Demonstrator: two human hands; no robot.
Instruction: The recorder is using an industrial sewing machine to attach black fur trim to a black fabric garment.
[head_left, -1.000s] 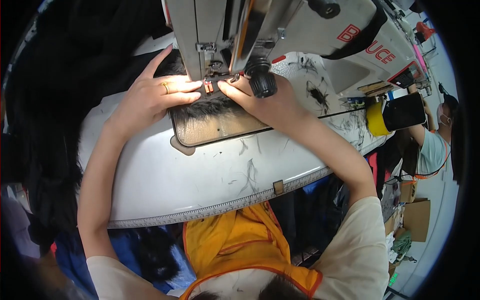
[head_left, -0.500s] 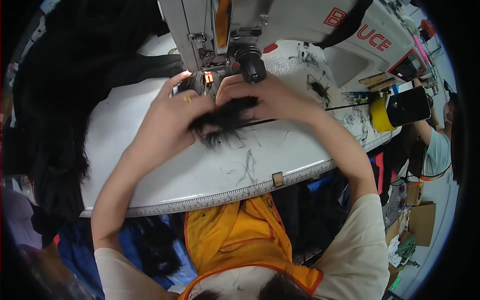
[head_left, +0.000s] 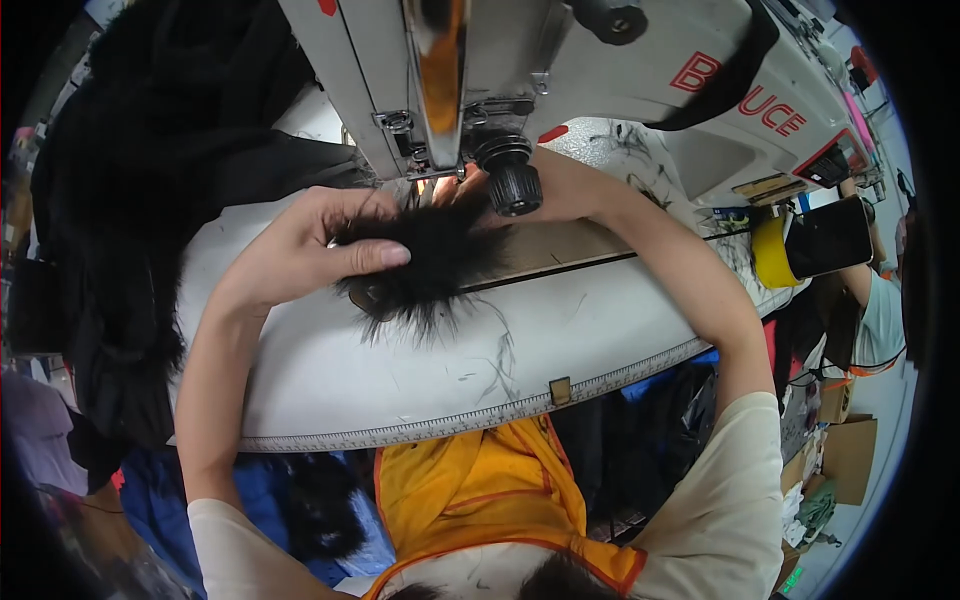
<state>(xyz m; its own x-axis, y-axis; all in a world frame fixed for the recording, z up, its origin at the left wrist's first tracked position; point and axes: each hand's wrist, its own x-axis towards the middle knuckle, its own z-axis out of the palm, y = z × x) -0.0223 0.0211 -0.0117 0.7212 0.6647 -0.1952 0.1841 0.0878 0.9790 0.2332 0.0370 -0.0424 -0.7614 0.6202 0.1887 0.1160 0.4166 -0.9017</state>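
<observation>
A piece of black fur [head_left: 430,255] lies on the white sewing table, just in front of the sewing machine's needle area. My left hand [head_left: 315,245] pinches its left side, thumb on top and fingers tucked into the pile. Beyond the fur, my right hand [head_left: 560,188] reaches in under the machine head, its fingers closed at the fur's far right edge. The machine's black round knob [head_left: 515,188] and the fur cover most of those fingers. A small light glows beside the needle, whose tip is hidden.
A large heap of black cloth and fur [head_left: 120,220] covers the table's left side. The white sewing machine [head_left: 640,70] spans the back. A ruler strip [head_left: 480,415] runs along the front edge. At right stand a yellow roll [head_left: 771,250] and a black box-like object [head_left: 830,237]. Another person works far right.
My left hand has drawn back left from the needle, turning up more fur between the hands. My right hand has moved slightly farther under the machine head. The view has shifted a little.
</observation>
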